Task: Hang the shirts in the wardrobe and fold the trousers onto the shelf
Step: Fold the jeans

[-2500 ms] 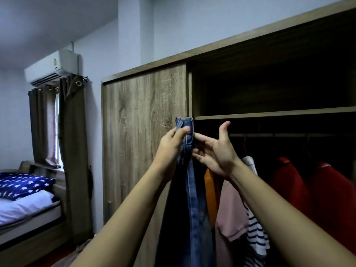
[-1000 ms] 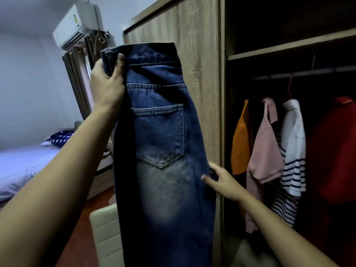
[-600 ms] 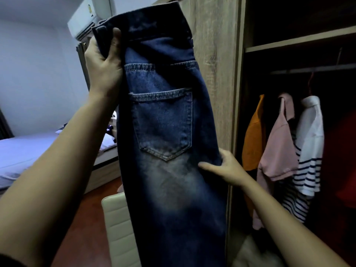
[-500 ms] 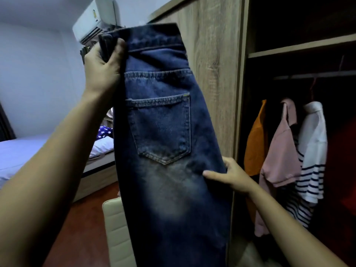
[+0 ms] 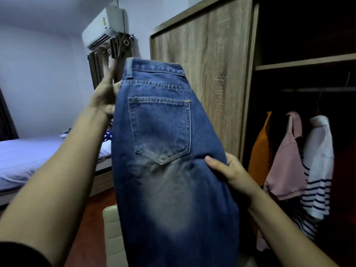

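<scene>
Head: left hand [image 5: 104, 97] raised beside jeans [image 5: 163, 180]; right hand [image 5: 233, 176] pinches edge.

i see the bed [image 5: 103, 178] carrying a pale sheet [image 5: 25, 153] and a star-print pillow [image 5: 107, 137]. a cream padded seat [image 5: 113, 237] stands on the red-brown floor [image 5: 90, 226]. below the wardrobe shelf [image 5: 304, 61], the rail [image 5: 317, 90] carries an orange shirt [image 5: 260, 151], a pink shirt [image 5: 285, 166], a striped shirt [image 5: 318, 166].

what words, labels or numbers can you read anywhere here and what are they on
No text here can be read.
yellow sticker on the air conditioner: too small and blurred to read.
yellow tab on the back pocket of the jeans: no lettering shows.
</scene>
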Available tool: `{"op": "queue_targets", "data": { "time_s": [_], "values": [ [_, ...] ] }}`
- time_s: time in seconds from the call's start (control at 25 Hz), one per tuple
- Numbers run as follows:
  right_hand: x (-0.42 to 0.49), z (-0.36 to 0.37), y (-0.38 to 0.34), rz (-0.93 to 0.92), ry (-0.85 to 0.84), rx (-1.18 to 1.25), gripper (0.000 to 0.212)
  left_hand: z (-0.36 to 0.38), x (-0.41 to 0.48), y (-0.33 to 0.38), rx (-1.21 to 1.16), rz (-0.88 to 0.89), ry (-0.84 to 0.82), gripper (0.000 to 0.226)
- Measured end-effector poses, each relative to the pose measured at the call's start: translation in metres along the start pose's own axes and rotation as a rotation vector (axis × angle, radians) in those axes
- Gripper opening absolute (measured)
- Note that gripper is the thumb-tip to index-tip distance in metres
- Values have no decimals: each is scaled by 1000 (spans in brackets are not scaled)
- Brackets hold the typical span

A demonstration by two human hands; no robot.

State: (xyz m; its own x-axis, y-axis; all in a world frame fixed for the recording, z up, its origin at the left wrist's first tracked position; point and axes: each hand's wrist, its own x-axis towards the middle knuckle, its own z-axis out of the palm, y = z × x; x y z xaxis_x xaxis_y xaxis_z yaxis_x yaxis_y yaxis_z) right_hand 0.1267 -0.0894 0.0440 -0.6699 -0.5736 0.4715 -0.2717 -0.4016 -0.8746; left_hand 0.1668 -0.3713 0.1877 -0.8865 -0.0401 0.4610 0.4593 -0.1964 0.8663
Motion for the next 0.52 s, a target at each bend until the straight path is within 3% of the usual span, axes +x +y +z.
{"op": "queue_targets", "data": {
  "time_s": [0.08,0.16,0.28,0.4,0.52],
  "values": [
    [10,-1,-4,-49,80,1,18,-15,-14,-33,-163,-39,93,82],
    [13,-6,1,-48,140,-24,15,-24,-51,-96,-242,-143,276,82],
    [11,-20,17,33,172,-173,12,-11,-102,-152,-87,-409,173,80],
    [1,-38,26,168,118,-329,14,-12,-105,-158,126,-393,244,63],
    [-14,-52,30,90,139,-472,18,-6,-109,-157,78,-306,224,59]
  ]
}}
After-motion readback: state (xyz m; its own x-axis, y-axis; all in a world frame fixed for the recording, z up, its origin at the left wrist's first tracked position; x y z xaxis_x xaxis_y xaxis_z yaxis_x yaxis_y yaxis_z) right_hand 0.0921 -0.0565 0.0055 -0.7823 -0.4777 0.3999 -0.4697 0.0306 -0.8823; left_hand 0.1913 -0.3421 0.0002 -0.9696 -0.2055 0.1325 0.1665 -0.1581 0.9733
